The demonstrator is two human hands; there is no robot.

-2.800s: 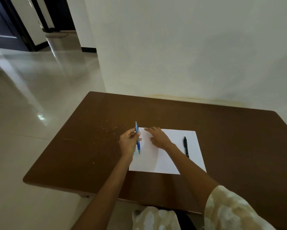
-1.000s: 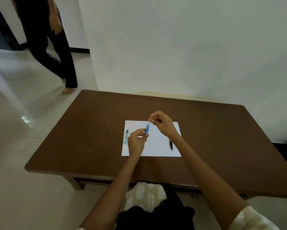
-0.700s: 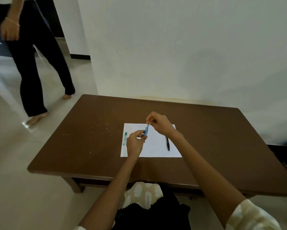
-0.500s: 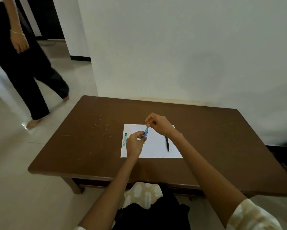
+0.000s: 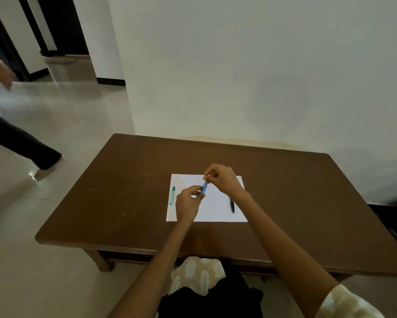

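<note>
A blue pen [image 5: 204,187] is held just above a white sheet of paper [image 5: 212,208] on the brown table [image 5: 124,203]. My left hand [image 5: 188,203] grips the pen's lower end. My right hand [image 5: 222,179] pinches its upper tip with curled fingers. A small green-and-white tube [image 5: 172,195] lies along the sheet's left edge. A black pen [image 5: 232,205] lies on the right part of the sheet, partly behind my right forearm.
The table stands against a white wall [image 5: 261,76]. Another person's leg and foot [image 5: 41,161] are on the tiled floor at the left. My patterned clothing [image 5: 199,274] shows below the table's near edge.
Both hands stay on the blue pen over the paper, hardly shifted. The other person has walked further left, mostly out of view.
</note>
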